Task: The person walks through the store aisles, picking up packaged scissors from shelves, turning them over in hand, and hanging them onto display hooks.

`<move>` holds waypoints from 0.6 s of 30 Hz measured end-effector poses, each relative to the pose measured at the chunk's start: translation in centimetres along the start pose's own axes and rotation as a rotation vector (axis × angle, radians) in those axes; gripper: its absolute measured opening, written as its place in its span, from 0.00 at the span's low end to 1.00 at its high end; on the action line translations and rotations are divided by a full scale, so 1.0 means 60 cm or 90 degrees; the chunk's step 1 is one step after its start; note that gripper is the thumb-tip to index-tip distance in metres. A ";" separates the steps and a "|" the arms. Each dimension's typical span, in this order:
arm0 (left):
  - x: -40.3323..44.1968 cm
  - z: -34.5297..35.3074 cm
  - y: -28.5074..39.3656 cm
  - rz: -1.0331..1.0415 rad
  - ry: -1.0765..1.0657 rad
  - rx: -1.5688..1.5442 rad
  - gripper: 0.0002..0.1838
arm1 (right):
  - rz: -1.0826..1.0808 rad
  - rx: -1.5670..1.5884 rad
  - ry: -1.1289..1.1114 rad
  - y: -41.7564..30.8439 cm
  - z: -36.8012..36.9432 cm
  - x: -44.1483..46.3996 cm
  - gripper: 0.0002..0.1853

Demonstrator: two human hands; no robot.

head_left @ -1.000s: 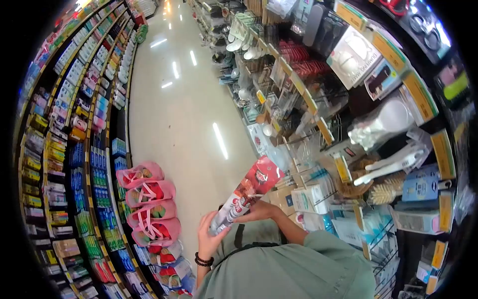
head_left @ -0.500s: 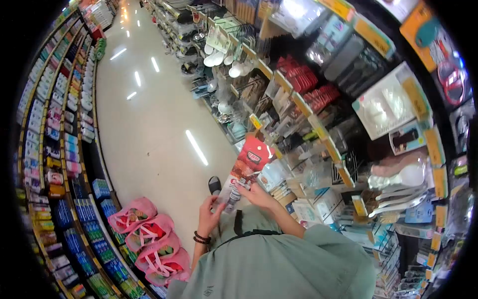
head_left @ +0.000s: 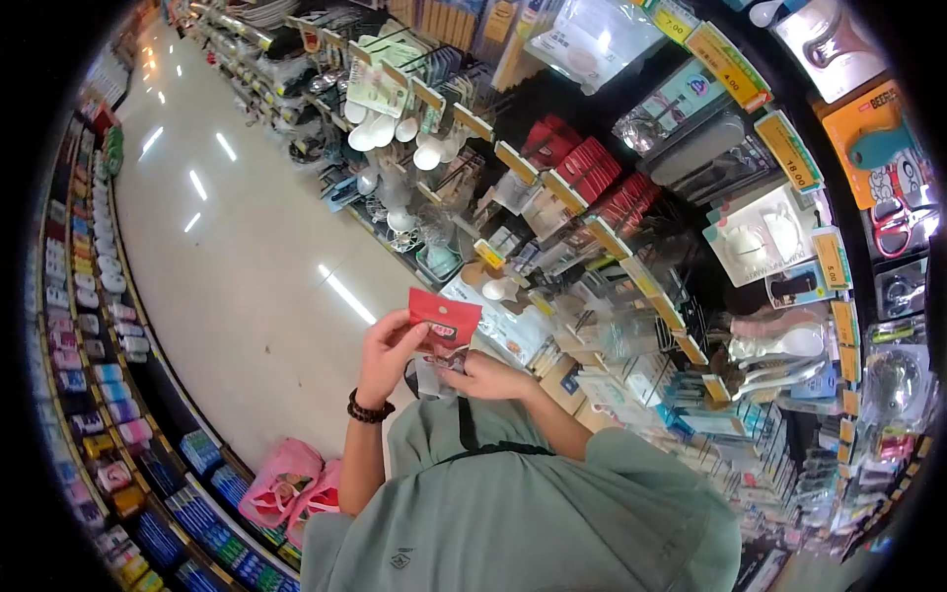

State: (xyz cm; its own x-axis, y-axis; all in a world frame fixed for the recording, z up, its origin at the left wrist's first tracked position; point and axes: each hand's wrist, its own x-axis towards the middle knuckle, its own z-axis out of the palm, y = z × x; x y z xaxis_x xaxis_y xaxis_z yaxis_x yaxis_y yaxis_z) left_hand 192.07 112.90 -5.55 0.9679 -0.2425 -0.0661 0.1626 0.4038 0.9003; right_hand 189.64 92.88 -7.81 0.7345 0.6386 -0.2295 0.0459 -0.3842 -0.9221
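Both my hands hold a package with a red header card [head_left: 456, 314] in front of my waist. My left hand [head_left: 387, 345], with a dark bead bracelet on the wrist, is closed on the card's left side, thumb lying across the front. My right hand [head_left: 485, 377] is closed on the package's lower part. White lettering and a hang hole show on the red card. What the pack contains is mostly hidden by my fingers. Beyond my right hand hangs a rack of packaged kitchen utensils [head_left: 513, 326].
To the right, tall shelving carries white spoons [head_left: 380, 128], red packs [head_left: 592, 170] and yellow price tags [head_left: 730, 64]. On the left stands a shelf of bottles and boxes [head_left: 118, 395]. Pink bags [head_left: 281, 483] sit beside it. A pale shiny floor [head_left: 247, 266] runs between.
My left hand has moved from the pack's lower end up to the red card. The pack is now foreshortened, its printed front less visible. My view has turned rightward.
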 end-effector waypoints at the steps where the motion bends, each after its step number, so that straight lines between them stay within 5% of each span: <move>1: 0.017 -0.003 -0.005 0.011 0.023 0.040 0.10 | 0.004 0.033 0.020 0.014 0.001 0.007 0.22; 7: 0.096 0.010 -0.019 -0.034 0.061 0.038 0.09 | -0.002 0.315 0.338 0.033 -0.023 0.051 0.15; 18: 0.308 0.024 -0.072 -0.088 -0.018 0.160 0.10 | -0.010 0.382 0.712 0.098 -0.166 0.154 0.12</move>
State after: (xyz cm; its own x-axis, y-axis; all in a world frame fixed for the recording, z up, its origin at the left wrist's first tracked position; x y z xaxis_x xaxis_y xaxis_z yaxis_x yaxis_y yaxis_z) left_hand 208.97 105.39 -10.02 0.9334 -0.3065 -0.1867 0.2366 0.1344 0.9623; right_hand 203.42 89.88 -12.28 0.9186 -0.3821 -0.1004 -0.0382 0.1669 -0.9852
